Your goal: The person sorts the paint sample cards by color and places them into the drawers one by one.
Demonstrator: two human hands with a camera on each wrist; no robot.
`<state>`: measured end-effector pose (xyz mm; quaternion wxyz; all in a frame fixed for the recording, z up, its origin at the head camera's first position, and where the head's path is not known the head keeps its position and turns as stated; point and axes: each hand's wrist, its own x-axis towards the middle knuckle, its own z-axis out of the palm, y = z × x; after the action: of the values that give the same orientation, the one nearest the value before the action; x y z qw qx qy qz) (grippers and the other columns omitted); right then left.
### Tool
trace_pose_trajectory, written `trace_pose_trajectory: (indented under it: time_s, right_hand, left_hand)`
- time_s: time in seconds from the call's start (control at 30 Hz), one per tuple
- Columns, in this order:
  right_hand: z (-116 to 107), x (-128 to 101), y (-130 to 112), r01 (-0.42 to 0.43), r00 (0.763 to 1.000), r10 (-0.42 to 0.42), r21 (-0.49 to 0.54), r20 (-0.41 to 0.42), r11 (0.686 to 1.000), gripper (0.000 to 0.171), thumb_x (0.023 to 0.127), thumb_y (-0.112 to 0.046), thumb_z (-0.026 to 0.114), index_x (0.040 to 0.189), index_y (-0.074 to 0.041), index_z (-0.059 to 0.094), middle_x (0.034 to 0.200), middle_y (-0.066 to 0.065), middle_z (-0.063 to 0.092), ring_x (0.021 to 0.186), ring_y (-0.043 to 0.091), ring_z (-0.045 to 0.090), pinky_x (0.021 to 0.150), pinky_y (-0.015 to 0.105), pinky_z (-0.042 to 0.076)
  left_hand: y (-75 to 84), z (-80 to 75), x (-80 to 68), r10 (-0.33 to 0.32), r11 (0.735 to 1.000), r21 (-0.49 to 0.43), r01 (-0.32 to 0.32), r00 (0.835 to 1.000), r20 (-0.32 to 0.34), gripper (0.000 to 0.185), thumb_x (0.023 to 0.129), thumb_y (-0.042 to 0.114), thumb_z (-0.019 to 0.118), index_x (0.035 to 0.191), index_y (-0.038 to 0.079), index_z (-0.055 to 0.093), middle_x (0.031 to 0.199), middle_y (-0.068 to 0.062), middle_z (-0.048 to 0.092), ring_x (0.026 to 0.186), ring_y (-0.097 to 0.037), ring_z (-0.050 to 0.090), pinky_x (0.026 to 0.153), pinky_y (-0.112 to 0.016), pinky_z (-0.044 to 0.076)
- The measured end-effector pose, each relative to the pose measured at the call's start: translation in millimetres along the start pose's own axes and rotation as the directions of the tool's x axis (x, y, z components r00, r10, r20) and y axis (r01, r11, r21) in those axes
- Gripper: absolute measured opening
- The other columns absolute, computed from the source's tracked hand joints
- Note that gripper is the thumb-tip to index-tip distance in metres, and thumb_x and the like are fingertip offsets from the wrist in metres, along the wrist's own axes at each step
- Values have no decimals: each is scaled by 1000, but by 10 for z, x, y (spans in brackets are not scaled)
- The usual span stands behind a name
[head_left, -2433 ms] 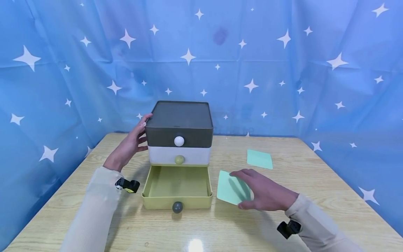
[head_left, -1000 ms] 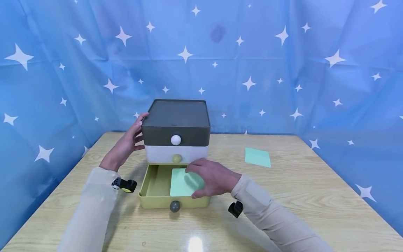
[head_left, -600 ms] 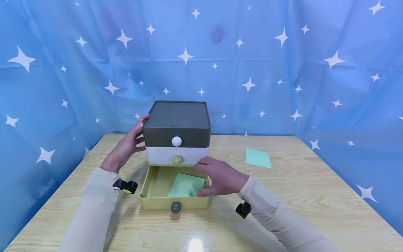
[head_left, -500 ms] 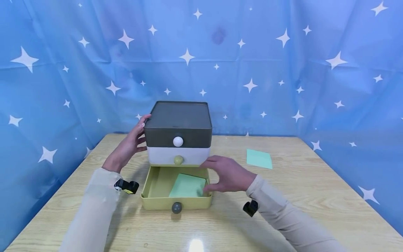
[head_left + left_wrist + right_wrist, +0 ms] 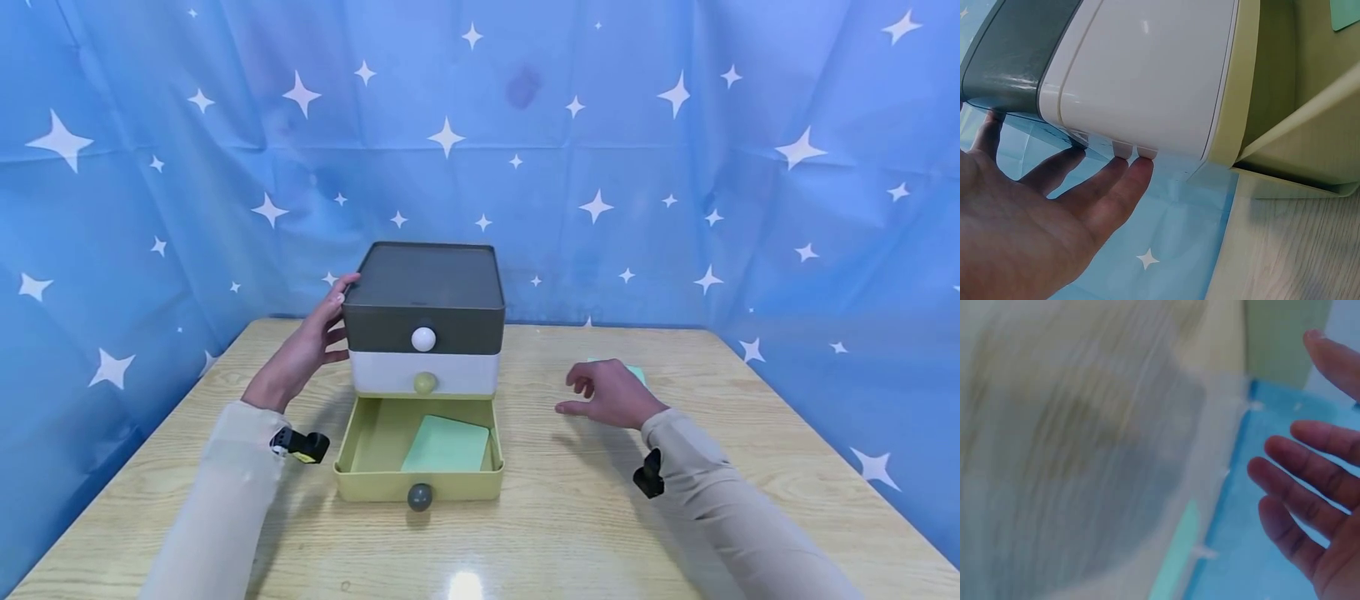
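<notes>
A small three-tier drawer unit [image 5: 426,279] stands on the table, dark grey over white over yellow-green. My left hand [image 5: 302,357] touches its left side; in the left wrist view the fingertips [image 5: 1145,167] press against the wall. The bottom yellow-green drawer [image 5: 375,486] is pulled out, and a mint-green square sheet [image 5: 448,444] lies in its right part. Over the table to the right hovers my right hand [image 5: 613,393], fingers loosely bent around nothing. Behind it a second mint-green sheet [image 5: 637,372] lies flat, mostly hidden by the hand.
The wooden table [image 5: 570,525] carries the unit near its middle left. A blue star-patterned curtain [image 5: 540,192] hangs behind and along both sides. A dark round knob [image 5: 420,497] juts from the drawer's front.
My right hand carried the first sheet from the table into the drawer, let go of it, and moved right toward the second sheet. My left hand stays on the unit.
</notes>
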<state>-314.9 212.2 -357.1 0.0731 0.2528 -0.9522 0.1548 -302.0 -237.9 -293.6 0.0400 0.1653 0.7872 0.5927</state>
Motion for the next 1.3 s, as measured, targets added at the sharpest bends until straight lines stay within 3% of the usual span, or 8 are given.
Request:
trace_pose_trajectory:
  time_s: [0.17,0.37,0.57,0.7,0.8,0.93,1.1,1.3]
  right_hand:
    - [28,-49,292,-77,997,77,-28,-3,997,41,84,-44,78,99,-6,71,86,2,71,75,11,62,71,33,53]
    - [6,-70,581,-172,985,173,-28,22,985,47,85,-46,77,103,-3,70,92,9,72,82,20,65,73,39,54]
    - [-22,-35,812,-274,958,278,-67,63,959,59,83,-49,76,110,3,66,94,16,70,83,27,65,74,44,53]
    - [-2,-9,906,-333,935,343,-110,92,937,73,81,-54,76,119,6,62,105,25,67,90,34,64,76,47,54]
    - [29,29,925,-394,902,411,-139,132,909,91,81,-64,71,132,9,52,119,34,57,98,44,61,80,54,53]
    - [88,110,865,-505,826,528,-159,195,849,110,83,-75,58,145,13,32,129,44,41,107,59,53,83,61,51]
    - [135,232,710,-617,747,633,-145,203,774,113,85,-76,53,149,12,23,135,49,30,120,66,41,87,68,47]
    - [165,324,567,-673,700,691,-158,179,723,105,86,-70,56,146,11,25,133,50,32,122,66,41,89,71,45]
  left_hand:
    - [11,5,-15,-1,1000,2,1,1000,4,54,103,67,19,154,55,9,170,-8,9,154,-44,21,114,-71,27]
    - [19,-1,-16,4,1000,-2,-4,1000,0,54,103,67,20,155,55,10,170,-7,11,154,-43,21,114,-71,28]
    - [16,-8,-35,2,1000,8,-2,1000,-9,55,102,68,19,155,54,9,170,-8,9,154,-45,20,114,-71,27]
    - [10,-6,-33,1,1000,6,-1,1000,-8,55,102,68,20,155,55,10,170,-7,8,154,-44,20,114,-71,27]
    - [8,-4,-33,0,1000,0,0,1000,-3,53,103,67,19,154,56,10,170,-7,9,154,-44,21,114,-71,28]
    - [-21,-4,-34,-5,1000,0,5,1000,-4,53,103,66,19,154,55,10,170,-7,10,154,-44,21,114,-71,28]
    - [-16,-3,-27,-3,1000,0,3,1000,-4,54,103,67,19,155,55,9,170,-8,10,154,-44,21,114,-70,28]
    - [-6,-5,-16,1,1000,-6,-1,1000,-4,54,103,67,20,154,55,11,169,-8,13,153,-44,24,114,-70,29]
